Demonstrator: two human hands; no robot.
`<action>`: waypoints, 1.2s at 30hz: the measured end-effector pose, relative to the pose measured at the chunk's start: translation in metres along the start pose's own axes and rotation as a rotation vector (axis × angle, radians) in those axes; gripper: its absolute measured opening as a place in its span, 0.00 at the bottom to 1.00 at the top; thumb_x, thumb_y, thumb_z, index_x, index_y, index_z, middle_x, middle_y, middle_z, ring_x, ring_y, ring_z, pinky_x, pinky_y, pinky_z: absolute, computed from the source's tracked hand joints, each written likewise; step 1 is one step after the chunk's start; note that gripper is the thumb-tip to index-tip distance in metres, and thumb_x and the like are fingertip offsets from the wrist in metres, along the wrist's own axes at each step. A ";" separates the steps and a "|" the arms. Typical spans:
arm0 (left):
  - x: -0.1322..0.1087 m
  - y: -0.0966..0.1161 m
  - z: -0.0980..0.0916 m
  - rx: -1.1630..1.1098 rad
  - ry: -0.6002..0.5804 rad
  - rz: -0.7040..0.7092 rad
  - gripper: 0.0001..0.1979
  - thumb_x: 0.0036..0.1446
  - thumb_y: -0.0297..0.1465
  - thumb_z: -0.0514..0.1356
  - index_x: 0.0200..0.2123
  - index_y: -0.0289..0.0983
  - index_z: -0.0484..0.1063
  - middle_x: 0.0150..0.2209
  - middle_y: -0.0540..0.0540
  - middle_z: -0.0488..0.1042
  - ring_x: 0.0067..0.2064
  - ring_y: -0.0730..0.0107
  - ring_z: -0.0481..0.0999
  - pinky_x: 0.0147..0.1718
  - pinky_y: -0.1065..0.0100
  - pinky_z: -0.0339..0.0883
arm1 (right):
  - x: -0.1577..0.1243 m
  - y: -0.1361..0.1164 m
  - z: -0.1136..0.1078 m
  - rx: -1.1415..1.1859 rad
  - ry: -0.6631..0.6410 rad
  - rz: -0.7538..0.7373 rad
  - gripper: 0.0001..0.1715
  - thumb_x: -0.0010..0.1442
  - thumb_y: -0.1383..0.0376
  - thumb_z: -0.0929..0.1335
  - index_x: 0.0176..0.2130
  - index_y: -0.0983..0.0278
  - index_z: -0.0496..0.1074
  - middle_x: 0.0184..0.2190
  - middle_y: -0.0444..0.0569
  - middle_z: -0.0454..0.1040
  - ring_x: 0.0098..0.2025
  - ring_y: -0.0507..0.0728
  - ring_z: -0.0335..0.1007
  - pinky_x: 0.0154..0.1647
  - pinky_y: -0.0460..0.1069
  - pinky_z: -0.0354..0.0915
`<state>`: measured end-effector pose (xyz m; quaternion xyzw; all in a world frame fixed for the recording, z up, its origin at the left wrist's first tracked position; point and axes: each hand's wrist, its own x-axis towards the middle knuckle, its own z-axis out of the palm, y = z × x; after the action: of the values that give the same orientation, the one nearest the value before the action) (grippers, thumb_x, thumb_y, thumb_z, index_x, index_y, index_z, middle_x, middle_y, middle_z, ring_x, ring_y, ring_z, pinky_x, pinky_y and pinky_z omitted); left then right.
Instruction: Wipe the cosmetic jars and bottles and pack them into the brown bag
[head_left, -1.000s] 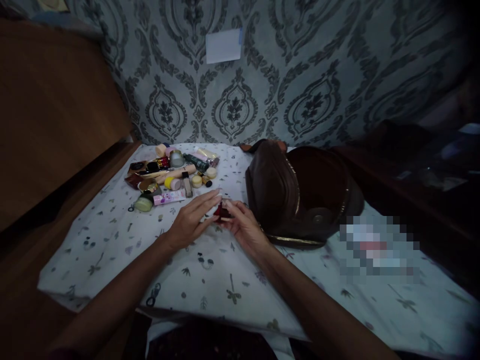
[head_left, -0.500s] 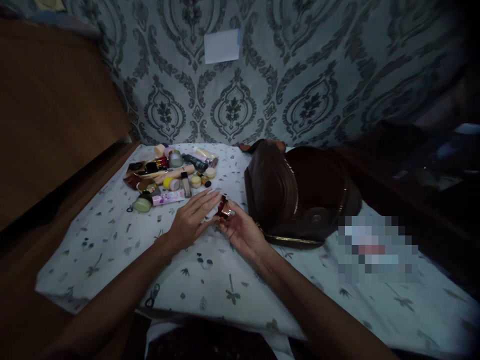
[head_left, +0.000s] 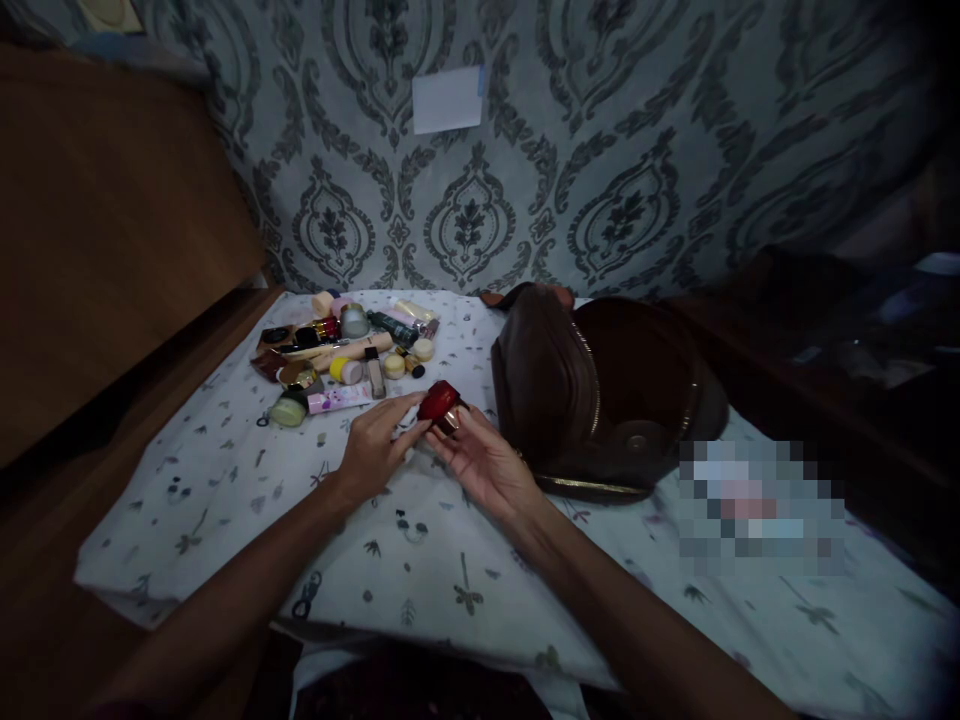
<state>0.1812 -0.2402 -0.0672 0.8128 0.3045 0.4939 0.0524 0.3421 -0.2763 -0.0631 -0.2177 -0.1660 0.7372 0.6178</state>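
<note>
Over the front part of the table, my right hand (head_left: 491, 460) is closed on a small red cosmetic jar (head_left: 438, 401) with a shiny gold band or lid. The jar's glossy red side faces up and is tilted. My left hand (head_left: 379, 445) meets it from the left, its fingertips at the jar's edge. A small white piece (head_left: 407, 416), soft-looking like tissue, shows between the left fingers and is mostly hidden. Just beyond my left hand lie a pink-and-white tube (head_left: 337, 400) and a small bottle with a black cap (head_left: 374, 374).
Several cosmetics lie grouped at the back left, among them a green-lidded jar (head_left: 288, 408) and a yellow-capped container (head_left: 346, 371). An unzipped brown leather bag (head_left: 540, 380) stands right of my hands. A blurred-out item (head_left: 757, 508) lies farther right on the patterned tablecloth (head_left: 247, 530).
The red jar has turned so that its red side now shows upward. My left fingers have drawn back from over it to its left edge. The view has shifted slightly.
</note>
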 end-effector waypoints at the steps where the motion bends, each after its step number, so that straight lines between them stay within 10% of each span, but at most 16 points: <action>1: 0.001 0.002 0.000 0.009 0.016 0.005 0.14 0.63 0.33 0.59 0.50 0.36 0.73 0.45 0.40 0.81 0.46 0.62 0.80 0.48 0.62 0.75 | 0.000 0.000 -0.001 0.018 0.019 0.004 0.16 0.48 0.70 0.78 0.37 0.62 0.74 0.37 0.44 0.81 0.40 0.53 0.78 0.46 0.50 0.76; 21: 0.008 0.016 -0.009 0.369 -0.162 0.611 0.22 0.64 0.29 0.58 0.60 0.29 0.64 0.58 0.37 0.72 0.68 0.53 0.56 0.57 0.56 0.71 | -0.002 -0.005 0.006 0.164 0.018 0.170 0.07 0.55 0.66 0.72 0.36 0.63 0.73 0.23 0.38 0.77 0.21 0.49 0.71 0.21 0.44 0.68; 28: 0.006 0.011 -0.005 0.171 -0.158 0.488 0.30 0.66 0.29 0.55 0.68 0.32 0.49 0.61 0.33 0.67 0.66 0.57 0.60 0.60 0.55 0.68 | -0.003 -0.006 0.000 0.168 0.047 0.278 0.10 0.57 0.60 0.69 0.29 0.64 0.70 0.17 0.40 0.72 0.15 0.49 0.63 0.12 0.42 0.57; 36: 0.004 0.007 -0.008 -0.055 -0.186 0.173 0.31 0.66 0.36 0.54 0.69 0.38 0.48 0.66 0.36 0.61 0.67 0.58 0.59 0.64 0.55 0.59 | -0.005 -0.005 0.004 0.015 -0.058 0.207 0.08 0.57 0.60 0.71 0.35 0.62 0.72 0.25 0.41 0.77 0.22 0.48 0.67 0.21 0.41 0.66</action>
<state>0.1787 -0.2455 -0.0575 0.8766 0.2134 0.4272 0.0597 0.3451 -0.2798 -0.0567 -0.2075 -0.1549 0.8043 0.5348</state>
